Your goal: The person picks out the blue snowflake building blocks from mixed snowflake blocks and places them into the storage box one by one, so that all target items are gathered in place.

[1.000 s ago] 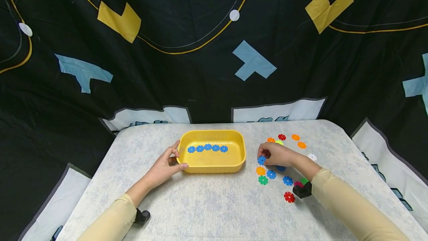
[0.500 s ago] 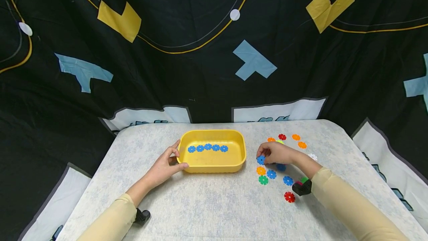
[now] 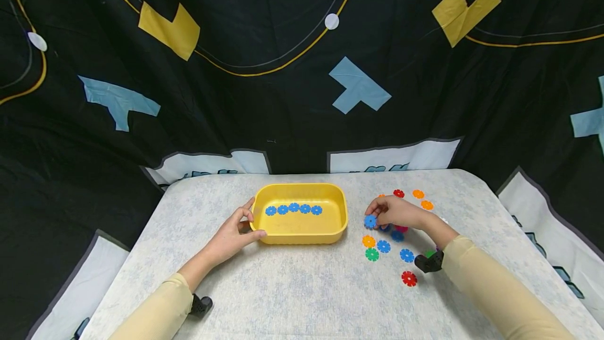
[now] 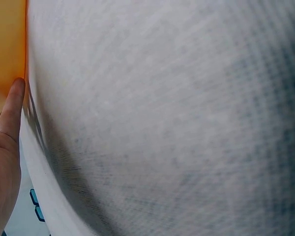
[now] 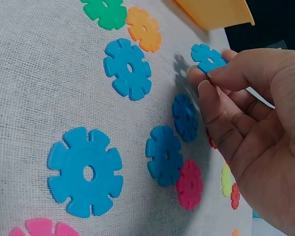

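Note:
My left hand (image 3: 233,235) holds the left end of a yellow plastic tub (image 3: 302,238), thumb at the front corner and fingers along the left side. In the left wrist view the thumb (image 4: 12,110) lies against the tub wall. A row of several blue notched discs (image 3: 294,207) lies inside it. Right of the tub, my right hand (image 3: 398,213) pinches another blue notched disc (image 5: 209,59) between thumb and fingertips, above the table. Below this hand lie more blue discs (image 5: 129,69) and a pink disc (image 5: 189,185).
Around the right hand, flat on the pale tablecloth (image 3: 302,293), are orange (image 3: 368,241), green (image 3: 371,254) and red (image 3: 409,278) discs. Farther back lie another red disc (image 3: 398,193) and orange discs (image 3: 427,205). A dark curtain (image 3: 283,119) hangs behind the table.
My right hand, pinching the blue disc, has shifted slightly right and away from me, showing blue and pink discs beneath it. The left hand and tub have stayed put.

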Available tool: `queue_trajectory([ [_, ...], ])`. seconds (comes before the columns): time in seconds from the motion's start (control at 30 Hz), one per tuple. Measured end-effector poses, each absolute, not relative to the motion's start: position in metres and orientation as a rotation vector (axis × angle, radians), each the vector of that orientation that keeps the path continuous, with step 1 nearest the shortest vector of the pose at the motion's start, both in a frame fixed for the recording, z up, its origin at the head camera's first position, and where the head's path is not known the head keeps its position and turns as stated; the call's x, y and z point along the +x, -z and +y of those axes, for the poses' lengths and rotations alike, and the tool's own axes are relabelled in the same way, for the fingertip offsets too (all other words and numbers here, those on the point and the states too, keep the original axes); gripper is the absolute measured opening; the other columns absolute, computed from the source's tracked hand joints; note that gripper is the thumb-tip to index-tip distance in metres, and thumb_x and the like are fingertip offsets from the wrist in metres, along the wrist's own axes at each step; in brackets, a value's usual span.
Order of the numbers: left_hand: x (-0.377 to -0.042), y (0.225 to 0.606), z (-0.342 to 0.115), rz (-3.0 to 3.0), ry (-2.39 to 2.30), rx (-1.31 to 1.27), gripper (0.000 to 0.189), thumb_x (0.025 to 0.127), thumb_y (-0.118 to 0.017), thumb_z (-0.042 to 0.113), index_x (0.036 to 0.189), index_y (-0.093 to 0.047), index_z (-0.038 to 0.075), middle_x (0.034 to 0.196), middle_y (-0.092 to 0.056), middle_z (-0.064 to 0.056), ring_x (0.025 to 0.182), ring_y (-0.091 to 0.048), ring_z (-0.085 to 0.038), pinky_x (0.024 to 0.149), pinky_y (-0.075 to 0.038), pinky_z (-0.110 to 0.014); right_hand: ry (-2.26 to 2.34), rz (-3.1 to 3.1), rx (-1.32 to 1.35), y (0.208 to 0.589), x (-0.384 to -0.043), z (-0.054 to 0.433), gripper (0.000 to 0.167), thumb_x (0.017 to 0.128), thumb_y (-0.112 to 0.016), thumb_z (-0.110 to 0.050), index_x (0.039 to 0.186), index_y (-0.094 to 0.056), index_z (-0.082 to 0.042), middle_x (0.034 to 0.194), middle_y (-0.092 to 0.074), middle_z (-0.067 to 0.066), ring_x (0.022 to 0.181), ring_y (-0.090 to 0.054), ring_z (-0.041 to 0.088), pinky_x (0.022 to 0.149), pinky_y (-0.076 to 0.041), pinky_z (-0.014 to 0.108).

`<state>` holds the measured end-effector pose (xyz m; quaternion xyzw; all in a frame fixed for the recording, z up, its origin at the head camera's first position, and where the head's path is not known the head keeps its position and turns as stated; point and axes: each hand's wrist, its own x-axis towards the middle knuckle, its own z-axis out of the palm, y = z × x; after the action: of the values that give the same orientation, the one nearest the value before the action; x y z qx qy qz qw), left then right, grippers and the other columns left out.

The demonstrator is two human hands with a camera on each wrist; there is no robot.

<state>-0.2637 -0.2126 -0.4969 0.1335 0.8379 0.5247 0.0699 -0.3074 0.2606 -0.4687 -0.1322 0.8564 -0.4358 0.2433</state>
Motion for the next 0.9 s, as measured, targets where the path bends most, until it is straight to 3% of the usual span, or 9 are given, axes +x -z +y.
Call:
queue_trajectory([
  [0.47, -0.264, 0.493, -0.211, 2.564, -1.527, 0.370, 0.046, 0.088, -0.083, 0.031, 0.105, -0.043, 0.015, 0.170, -0.016, 0.007, 0.124, -0.061, -0.030, 0.109, -0.042, -0.049, 1.327, 2.309, -0.328, 0.464, -0.310, 0.269, 0.028, 0.092, -0.069, -0.006, 0.120, -0.064, -0.001, 0.105, -0.063, 0.016, 0.092, -0.064, 0.030, 0.084, -0.057, 0.036],
  [0.9, -0.265, 0.495, -0.213, 2.560, -1.524, 0.434, 0.052, 0.087, -0.084, 0.035, 0.106, -0.043, 0.010, 0.170, -0.018, 0.000, 0.125, -0.060, -0.034, 0.111, -0.039, -0.050, 1.458, 2.243, -0.246, 0.446, -0.316, 0.272, 0.040, 0.091, -0.072, -0.007, 0.128, -0.061, 0.001, 0.109, -0.060, 0.018, 0.098, -0.065, 0.037, 0.094, -0.055, 0.047],
])
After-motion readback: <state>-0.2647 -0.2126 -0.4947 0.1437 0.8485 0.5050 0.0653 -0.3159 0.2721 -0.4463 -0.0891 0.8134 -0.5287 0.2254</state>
